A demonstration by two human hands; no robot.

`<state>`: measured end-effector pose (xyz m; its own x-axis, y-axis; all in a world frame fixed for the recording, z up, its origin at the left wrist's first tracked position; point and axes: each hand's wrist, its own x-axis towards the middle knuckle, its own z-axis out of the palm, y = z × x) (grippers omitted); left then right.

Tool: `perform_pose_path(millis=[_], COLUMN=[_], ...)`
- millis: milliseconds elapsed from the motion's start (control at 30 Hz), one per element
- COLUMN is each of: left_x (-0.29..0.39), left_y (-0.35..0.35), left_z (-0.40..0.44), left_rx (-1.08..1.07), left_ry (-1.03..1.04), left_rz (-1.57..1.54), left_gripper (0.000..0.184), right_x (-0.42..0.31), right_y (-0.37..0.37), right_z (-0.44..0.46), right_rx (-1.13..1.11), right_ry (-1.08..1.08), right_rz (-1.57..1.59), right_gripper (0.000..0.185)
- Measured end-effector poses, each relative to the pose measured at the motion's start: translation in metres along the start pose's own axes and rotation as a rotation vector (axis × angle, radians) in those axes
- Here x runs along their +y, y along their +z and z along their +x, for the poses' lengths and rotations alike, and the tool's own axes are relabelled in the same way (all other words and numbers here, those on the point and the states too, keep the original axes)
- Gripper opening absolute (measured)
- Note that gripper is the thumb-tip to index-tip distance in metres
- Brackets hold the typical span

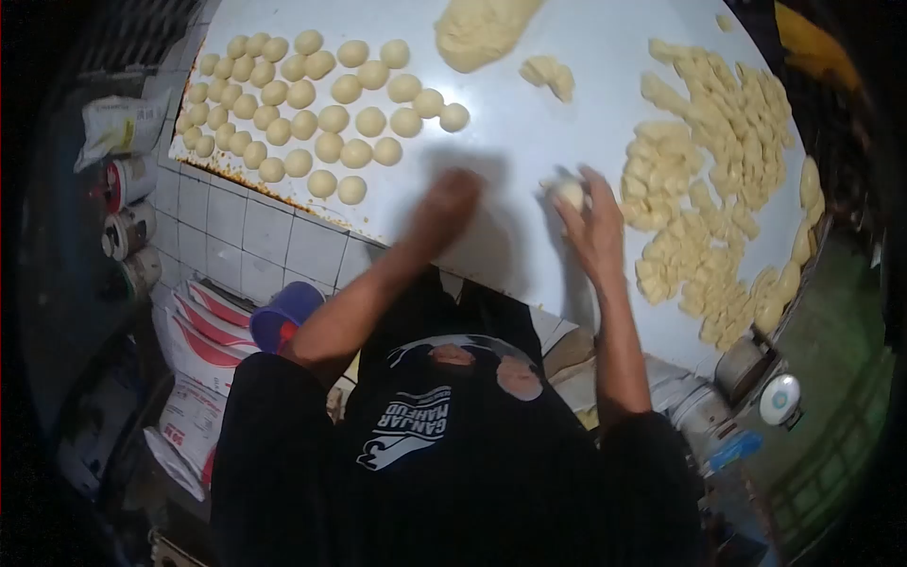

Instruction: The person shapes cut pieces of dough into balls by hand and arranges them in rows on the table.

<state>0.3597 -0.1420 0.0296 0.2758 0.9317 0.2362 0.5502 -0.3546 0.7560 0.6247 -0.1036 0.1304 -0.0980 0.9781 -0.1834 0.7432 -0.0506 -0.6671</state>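
My right hand (595, 225) has its fingers curled around a small pale dough ball (570, 195), just above the white tabletop (524, 142). My left hand (452, 203) is over the near edge of the table, smeared by motion, so its fingers and anything in them cannot be made out. Left of it, many round dough balls (333, 118) sit in loose rows. To the right of my right hand lie heaps of cut dough pieces (699, 170). A large dough lump (482, 33) rests at the far side, with a few small dough scraps (548, 76) nearby.
The table's rusty front edge (255, 189) runs along the left, above white tiles (265, 236). Below are a purple bucket (286, 315), printed sacks (194, 416) and several tubs (130, 230). A metal pot (744, 369) stands beyond the lower right table edge.
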Motion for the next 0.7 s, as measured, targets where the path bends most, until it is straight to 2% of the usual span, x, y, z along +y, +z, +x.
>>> perform_pose_path(millis=[33,67,100,167,233,267,333,367,433,500,533,567,633,667,700], left_x=[0.005,0.014,0.022,0.015,0.003,0.002,-0.016,-0.021,-0.014,0.005,0.006,0.018,0.032,0.035,0.039], left_y=[0.007,0.004,-0.002,-0.024,-0.056,-0.068,-0.084,-0.084,-0.071,-0.057,-0.06,-0.067,-0.08,-0.081,-0.079], left_z=[-0.004,-0.015,-0.021,-0.025,-0.055,-0.074,-0.084,-0.077,-0.065,-0.071,-0.064,-0.069,-0.092,-0.094,-0.1], left_rx=[-0.052,-0.044,-0.078,-0.096,0.012,0.007,-0.008,-0.007,0.001,0.01,0.025,0.038,0.043,0.019,0.002], left_ry=[0.128,0.104,0.102,0.118,-0.096,-0.115,-0.206,-0.205,-0.144,-0.147,-0.135,-0.159,-0.196,-0.185,-0.2], left_rz=[-0.023,-0.03,-0.018,0.006,0.098,0.087,0.02,0.026,0.003,-0.002,0.015,0.058,0.104,0.121,0.139], left_gripper=[0.03,0.03,0.036,0.042,0.054,0.054,0.056,0.056,0.054,0.052,0.051,0.048,0.046,0.046,0.044], right_x=[-0.021,-0.027,-0.042,-0.041,-0.026,-0.003,0.045,0.039,-0.006,-0.004,-0.006,-0.002,0.028,0.059,0.03], right_y=[0.032,0.078,0.102,0.143,0.144,0.139,0.13,0.128,0.135,0.178,0.173,0.165,0.132,0.137,0.124], right_z=[0.027,0.046,0.068,0.051,-0.013,-0.041,-0.045,-0.02,0.034,0.021,-0.008,-0.008,-0.017,-0.018,-0.001], right_rx=[0.127,0.198,0.24,0.4,0.155,0.135,-0.273,-0.169,0.129,0.065,-0.108,-0.073,-0.52,-0.108,-0.206], right_ry=[-0.093,0.022,-0.201,-0.226,-0.278,-0.269,-0.479,-0.521,-0.587,-0.398,-0.466,-0.475,-0.29,-0.535,-0.381], right_rz=[0.171,0.314,0.028,-0.112,-0.046,-0.051,-0.157,-0.341,-0.292,-0.341,-0.379,-0.36,-0.448,-0.295,-0.508], right_gripper=[0.048,0.047,0.047,0.048,0.046,0.046,0.044,0.043,0.041,0.036,0.029,0.029,0.028,0.029,0.029])
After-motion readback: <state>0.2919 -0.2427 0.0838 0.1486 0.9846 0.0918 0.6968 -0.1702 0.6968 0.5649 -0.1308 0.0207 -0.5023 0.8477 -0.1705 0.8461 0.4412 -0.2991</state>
